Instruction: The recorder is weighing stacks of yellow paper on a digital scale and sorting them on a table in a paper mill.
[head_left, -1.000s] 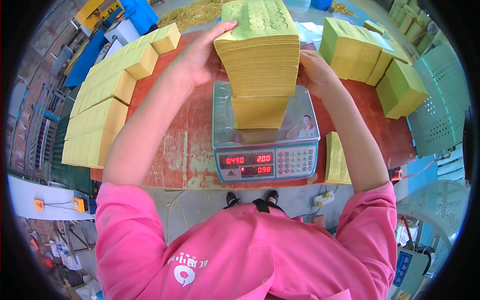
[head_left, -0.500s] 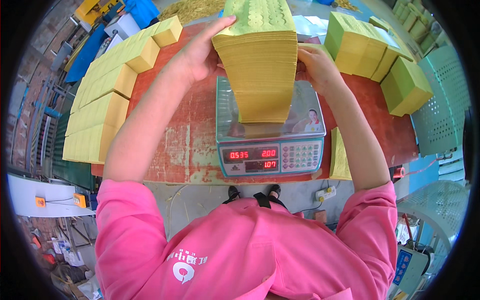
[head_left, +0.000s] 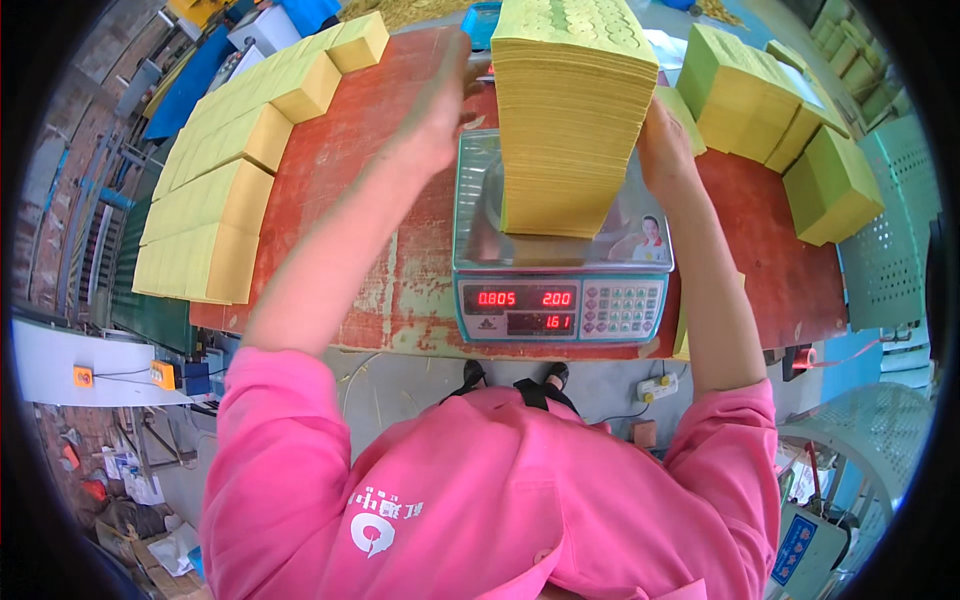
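A tall stack of yellow paper (head_left: 575,130) with a scalloped pattern pressed into its top sheet stands on the plate of a digital scale (head_left: 565,305). My left hand (head_left: 437,120) is off the stack, a short way to its left, blurred, with its fingers apart and nothing in them. At the stack's right side is my right hand (head_left: 665,148); its fingers are mostly hidden by the paper, so I cannot tell how firmly they press. Red digits glow on the scale's front panel, beside a keypad.
Rows of yellow paper stacks (head_left: 215,205) line the left side of the red table (head_left: 340,250). More stacks (head_left: 735,95) stand at the right. A blue tray (head_left: 481,25) sits behind the scale. A perforated green metal panel (head_left: 895,225) borders the right edge.
My left hand has come off the stack and moved slightly away from it. The right hand stays at the stack's side. The scale's lit digits have changed to a higher reading.
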